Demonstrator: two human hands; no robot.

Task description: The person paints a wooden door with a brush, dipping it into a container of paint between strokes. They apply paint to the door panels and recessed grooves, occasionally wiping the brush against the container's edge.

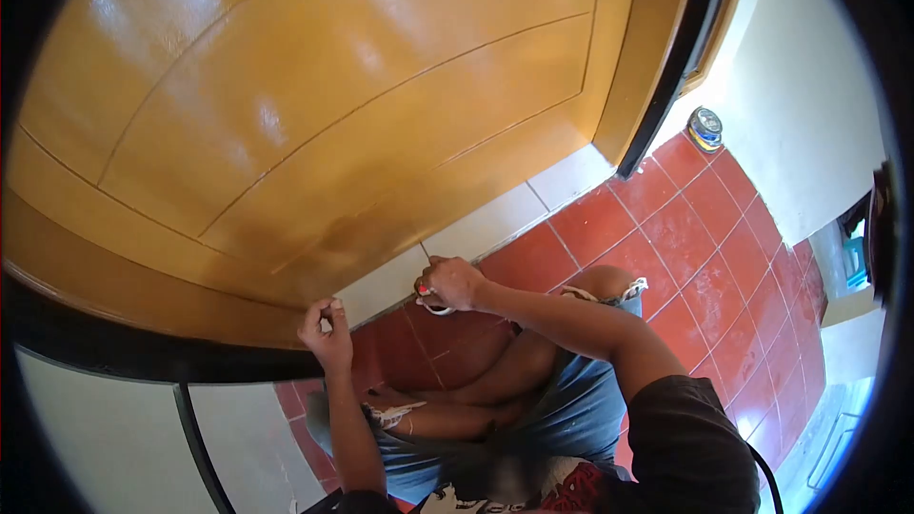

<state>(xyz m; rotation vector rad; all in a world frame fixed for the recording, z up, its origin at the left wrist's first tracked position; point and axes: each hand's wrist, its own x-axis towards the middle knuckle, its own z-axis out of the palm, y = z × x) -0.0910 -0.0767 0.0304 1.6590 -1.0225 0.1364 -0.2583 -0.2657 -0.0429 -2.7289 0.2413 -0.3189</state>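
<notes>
My right hand [451, 284] is closed around a white ring-shaped thing [440, 310] that looks like a roll of tape. A small spot of red shows at its fingers. It is just above the edge between the pale threshold tiles [486, 224] and the red floor. My left hand [327, 331] is curled, thumb and fingertips together, near the bottom left of the glossy yellow-brown door [333, 114]. Whatever it pinches, if anything, is too small to make out.
Red floor tiles [690, 266] spread to the right. A round can [705, 128] stands by the white wall [800, 86], beyond the dark door frame [666, 86]. My crossed legs in torn jeans [571, 405] rest on the floor close to the door.
</notes>
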